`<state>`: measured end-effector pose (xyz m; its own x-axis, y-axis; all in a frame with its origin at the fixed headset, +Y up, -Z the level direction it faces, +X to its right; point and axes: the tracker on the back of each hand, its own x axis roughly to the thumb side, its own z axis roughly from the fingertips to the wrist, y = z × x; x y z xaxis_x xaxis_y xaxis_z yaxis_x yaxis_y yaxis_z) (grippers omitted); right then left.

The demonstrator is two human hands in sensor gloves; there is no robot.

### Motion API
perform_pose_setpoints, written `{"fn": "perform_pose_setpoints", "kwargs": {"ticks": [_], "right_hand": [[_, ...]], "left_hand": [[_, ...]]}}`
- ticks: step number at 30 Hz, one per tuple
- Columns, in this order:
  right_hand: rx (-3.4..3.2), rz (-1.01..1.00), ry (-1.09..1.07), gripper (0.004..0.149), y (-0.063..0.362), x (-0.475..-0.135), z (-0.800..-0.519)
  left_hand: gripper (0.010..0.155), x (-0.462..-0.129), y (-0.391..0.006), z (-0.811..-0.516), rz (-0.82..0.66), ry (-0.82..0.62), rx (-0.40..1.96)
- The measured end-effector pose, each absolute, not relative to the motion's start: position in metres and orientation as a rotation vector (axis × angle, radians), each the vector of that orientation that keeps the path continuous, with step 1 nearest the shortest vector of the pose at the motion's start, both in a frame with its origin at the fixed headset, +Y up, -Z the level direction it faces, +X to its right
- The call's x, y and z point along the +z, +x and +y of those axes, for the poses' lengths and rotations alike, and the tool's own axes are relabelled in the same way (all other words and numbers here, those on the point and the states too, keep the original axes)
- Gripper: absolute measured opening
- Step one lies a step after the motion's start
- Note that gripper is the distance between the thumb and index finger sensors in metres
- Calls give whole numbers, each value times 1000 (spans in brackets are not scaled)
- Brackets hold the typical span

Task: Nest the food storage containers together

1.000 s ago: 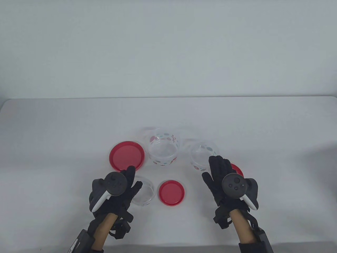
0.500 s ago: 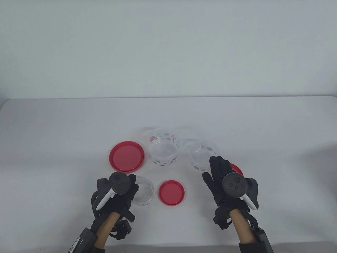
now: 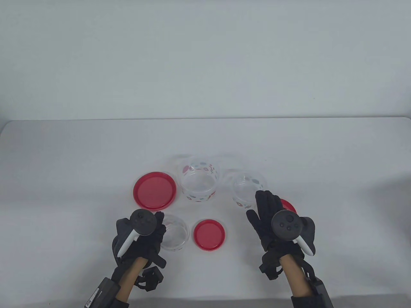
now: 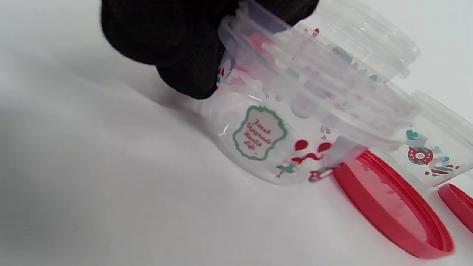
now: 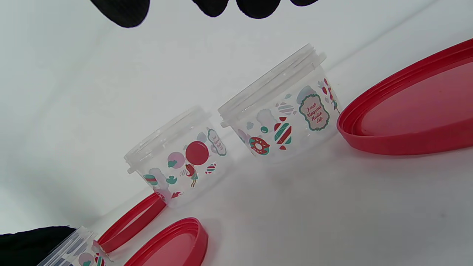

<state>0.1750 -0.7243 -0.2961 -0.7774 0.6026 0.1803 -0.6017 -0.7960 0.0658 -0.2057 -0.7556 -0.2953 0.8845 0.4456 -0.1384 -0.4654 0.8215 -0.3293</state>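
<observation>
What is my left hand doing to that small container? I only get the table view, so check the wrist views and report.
Observer: In the left wrist view, the left hand's fingers grip the small container at its rim.
Operator: Describe its near side.
Observer: It carries a green-framed label with red script.
Operator: Now check the right hand.
Observer: In the right wrist view, the right hand's fingertips hang above the table, touching nothing.
</observation>
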Motion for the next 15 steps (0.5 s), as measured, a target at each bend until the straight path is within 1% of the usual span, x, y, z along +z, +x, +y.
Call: {"fn": "perform_pose_setpoints", "kwargs": {"ticks": [4, 7, 15], "right_hand": [[2409, 13, 238, 71, 178, -296, -723], [2340, 7, 200, 71, 180, -295, -722], [2055, 31, 98, 70, 186, -291, -722]], "left_hand": [[56, -295, -200, -748, 42, -324, 494], [56, -296, -190, -736, 21, -285, 509], [56, -301, -138, -694, -96, -215, 485]]}}
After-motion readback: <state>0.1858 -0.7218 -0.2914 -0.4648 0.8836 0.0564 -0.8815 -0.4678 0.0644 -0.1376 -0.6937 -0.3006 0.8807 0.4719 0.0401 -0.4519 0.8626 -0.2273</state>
